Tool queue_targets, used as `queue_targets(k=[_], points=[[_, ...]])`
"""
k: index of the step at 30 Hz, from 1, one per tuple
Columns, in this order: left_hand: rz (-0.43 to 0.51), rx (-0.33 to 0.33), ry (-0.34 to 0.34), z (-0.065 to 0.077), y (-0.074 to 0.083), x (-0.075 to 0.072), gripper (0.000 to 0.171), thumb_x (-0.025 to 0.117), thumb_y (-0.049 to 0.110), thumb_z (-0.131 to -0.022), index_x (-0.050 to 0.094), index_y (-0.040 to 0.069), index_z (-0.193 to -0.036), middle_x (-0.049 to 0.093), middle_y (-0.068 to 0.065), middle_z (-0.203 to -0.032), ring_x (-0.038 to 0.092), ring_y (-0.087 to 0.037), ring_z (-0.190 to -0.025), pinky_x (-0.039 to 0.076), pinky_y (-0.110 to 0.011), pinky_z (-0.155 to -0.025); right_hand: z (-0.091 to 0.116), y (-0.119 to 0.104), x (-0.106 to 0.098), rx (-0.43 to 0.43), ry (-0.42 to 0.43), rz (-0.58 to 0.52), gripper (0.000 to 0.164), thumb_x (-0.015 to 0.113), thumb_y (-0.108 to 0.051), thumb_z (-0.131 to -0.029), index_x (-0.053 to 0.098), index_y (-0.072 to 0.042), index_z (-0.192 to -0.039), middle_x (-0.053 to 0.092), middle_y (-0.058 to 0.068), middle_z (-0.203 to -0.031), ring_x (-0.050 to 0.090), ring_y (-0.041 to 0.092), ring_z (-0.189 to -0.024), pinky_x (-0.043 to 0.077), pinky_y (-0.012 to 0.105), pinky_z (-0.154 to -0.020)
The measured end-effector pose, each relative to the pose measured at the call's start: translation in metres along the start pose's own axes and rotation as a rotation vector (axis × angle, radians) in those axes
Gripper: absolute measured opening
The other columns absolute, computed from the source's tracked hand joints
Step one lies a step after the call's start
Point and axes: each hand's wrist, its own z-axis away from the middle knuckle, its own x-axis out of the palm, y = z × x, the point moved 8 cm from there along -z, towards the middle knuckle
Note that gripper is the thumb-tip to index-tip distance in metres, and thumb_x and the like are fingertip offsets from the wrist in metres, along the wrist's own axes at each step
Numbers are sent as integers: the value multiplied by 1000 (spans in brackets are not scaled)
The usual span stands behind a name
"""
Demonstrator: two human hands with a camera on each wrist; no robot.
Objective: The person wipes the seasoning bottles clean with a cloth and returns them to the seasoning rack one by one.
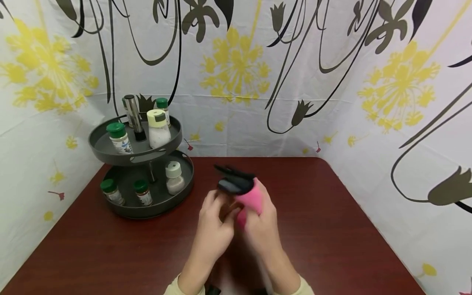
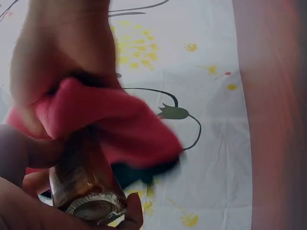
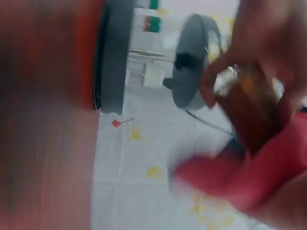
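My left hand (image 1: pixel 214 231) holds a small glass bottle with brown contents (image 2: pixel 79 175), its ridged glass bottom facing the left wrist camera. A pink cloth with a black part (image 1: pixel 253 198) is bunched in my right hand (image 1: pixel 264 225). In the left wrist view the cloth wraps against the upper part of the bottle. The right wrist view has the brown glass between the left fingers, with blurred pink cloth just below it. Both hands meet over the middle of the table, and the bottle's other end is hidden by cloth and fingers.
A grey two-tier round tray (image 1: pixel 140 211) stands at the table's left. It carries green-capped spice jars (image 1: pixel 119 139), a shaker with a pale yellow top (image 1: pixel 158 131), a silver cylinder (image 1: pixel 134 116) and a white-capped jar (image 1: pixel 175 180). Patterned curtains (image 1: pixel 236 135) surround the dark red table (image 1: pixel 313 196).
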Motion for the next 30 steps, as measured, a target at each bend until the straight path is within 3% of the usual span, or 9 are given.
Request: queue_targets(k=[3, 6, 8, 11, 15, 19, 23, 27, 30], points=[[-33, -25, -15, 0, 0, 2, 52, 75, -5, -86, 67, 10, -135, 65, -10, -127, 62, -25, -121, 55, -52, -105, 4, -26, 1, -278, 65, 233, 54, 57, 3, -94, 61, -6, -147, 59, 7, -155, 54, 26, -145, 42, 34, -124], [-51, 15, -24, 2, 4, 3, 59, 73, -8, -85, 65, 12, -140, 64, -12, -135, 62, -28, -127, 56, -54, -106, -3, -39, 0, -369, 43, 319, 48, 61, -1, -92, 67, -8, -139, 65, 9, -148, 58, 30, -142, 46, 49, -120], [-62, 80, -11, 3, 9, 2, 55, 76, -6, -86, 69, 15, -137, 63, -12, -140, 62, -28, -130, 57, -52, -105, -12, -39, -4, -340, 17, 291, 40, 62, -4, -96, 70, -10, -135, 71, 5, -140, 65, 24, -133, 52, 48, -114], [-28, 162, 34, 5, 17, -2, 53, 81, -3, -87, 71, 16, -135, 63, -10, -137, 64, -25, -126, 58, -45, -100, -21, -24, -10, -153, -44, 95, 20, 59, -12, -106, 74, -9, -119, 77, 3, -100, 74, 15, -86, 62, 37, -81], [34, 159, 76, 5, 21, -7, 58, 85, -1, -86, 70, 18, -138, 64, -5, -130, 65, -19, -121, 59, -39, -97, -16, -5, -10, 14, -13, -160, 30, 51, -18, -113, 64, -1, -91, 49, -2, -56, 43, 7, -43, 42, 27, -44], [15, 94, 97, 3, 20, -11, 51, 80, -8, -84, 72, 13, -130, 65, -5, -122, 65, -17, -112, 58, -39, -94, 0, -26, -4, -324, 110, 38, 25, 54, 0, -102, 68, 2, -122, 75, 12, -103, 74, 19, -93, 59, 23, -87], [2, 14, 48, 4, 17, -11, 60, 74, -12, -79, 67, 10, -135, 66, -5, -126, 65, -16, -112, 60, -42, -98, 7, -51, 0, -583, 172, 294, 48, 59, 0, -89, 66, -1, -137, 66, 19, -143, 62, 38, -133, 47, 43, -120], [-28, 98, 32, 6, 21, -10, 51, 79, -8, -84, 73, 12, -131, 64, -9, -135, 66, -21, -121, 61, -44, -99, -10, -50, -5, -471, 39, 243, 30, 62, -6, -98, 73, -7, -126, 75, 9, -127, 71, 23, -116, 58, 42, -104], [3, 136, 55, 8, 23, -10, 49, 84, -3, -85, 76, 16, -130, 64, -6, -135, 66, -22, -123, 60, -39, -97, -18, -29, -9, -222, -30, 8, 17, 58, -10, -107, 75, -8, -105, 74, 7, -84, 69, 10, -71, 60, 31, -69]])
